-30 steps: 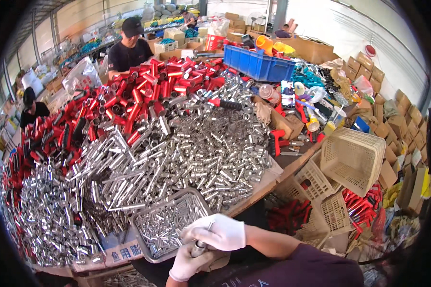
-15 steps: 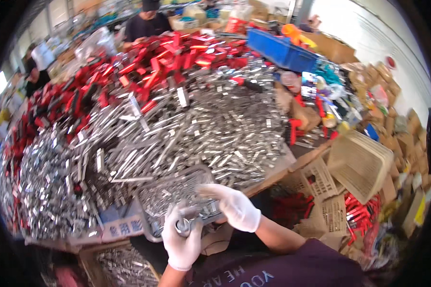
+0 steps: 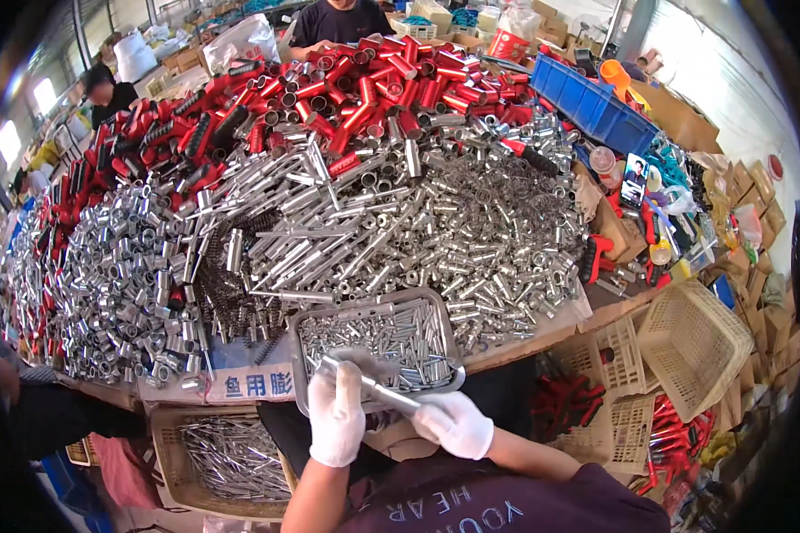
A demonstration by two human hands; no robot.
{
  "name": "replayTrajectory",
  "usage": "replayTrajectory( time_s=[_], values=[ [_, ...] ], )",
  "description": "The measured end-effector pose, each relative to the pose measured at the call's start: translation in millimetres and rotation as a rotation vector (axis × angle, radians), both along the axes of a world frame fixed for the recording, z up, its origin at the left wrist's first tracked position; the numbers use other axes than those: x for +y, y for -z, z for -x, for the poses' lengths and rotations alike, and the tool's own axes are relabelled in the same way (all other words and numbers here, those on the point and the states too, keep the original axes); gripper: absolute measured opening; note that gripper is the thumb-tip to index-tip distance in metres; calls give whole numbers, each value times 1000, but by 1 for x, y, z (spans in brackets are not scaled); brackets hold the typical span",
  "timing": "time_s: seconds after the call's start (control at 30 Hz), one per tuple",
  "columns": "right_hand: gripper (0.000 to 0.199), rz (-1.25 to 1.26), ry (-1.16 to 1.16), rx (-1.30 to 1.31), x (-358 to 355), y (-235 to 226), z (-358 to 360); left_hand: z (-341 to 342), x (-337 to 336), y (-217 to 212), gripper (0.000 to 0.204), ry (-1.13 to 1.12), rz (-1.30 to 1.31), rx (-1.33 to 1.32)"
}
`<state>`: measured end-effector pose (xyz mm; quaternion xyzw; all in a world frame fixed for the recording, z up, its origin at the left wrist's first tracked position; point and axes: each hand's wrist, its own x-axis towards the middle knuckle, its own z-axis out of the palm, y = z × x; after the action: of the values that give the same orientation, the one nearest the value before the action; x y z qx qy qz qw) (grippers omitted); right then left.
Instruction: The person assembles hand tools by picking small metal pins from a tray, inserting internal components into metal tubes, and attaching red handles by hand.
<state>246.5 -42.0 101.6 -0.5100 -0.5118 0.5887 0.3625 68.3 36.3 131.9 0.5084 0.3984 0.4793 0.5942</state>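
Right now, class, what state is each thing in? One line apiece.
Right hand: gloved, closed on metal rod
Metal rod: tilted
Left hand: gloved, grip unclear
Grey tray: open, holding small metal parts
Phone: screen lit
Blue crate: open-topped
Low basket: open, holding thin rods

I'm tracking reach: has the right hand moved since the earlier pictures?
Yes: against the grey tray, the right hand has moved down the picture, from overlapping it to below its near right corner.
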Motion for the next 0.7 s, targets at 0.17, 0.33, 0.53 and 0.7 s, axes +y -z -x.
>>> replayTrajectory(
  time_s=[0.17,0.33,0.53,0.7],
  values=[
    [33,-137,65,-385,16,-16,-28,16,20,-26,56,104,-986,1041],
    [26,61,-137,-171,53,-21,-45,16,19,3,29,310,-886,975],
    [42,-383,630,-1127,150,-47,-75,23,38,46,16,-34,-439,685],
    [49,-125,688,-1454,168,-26,-96,23,35,47,20,-61,-291,616]
  ],
)
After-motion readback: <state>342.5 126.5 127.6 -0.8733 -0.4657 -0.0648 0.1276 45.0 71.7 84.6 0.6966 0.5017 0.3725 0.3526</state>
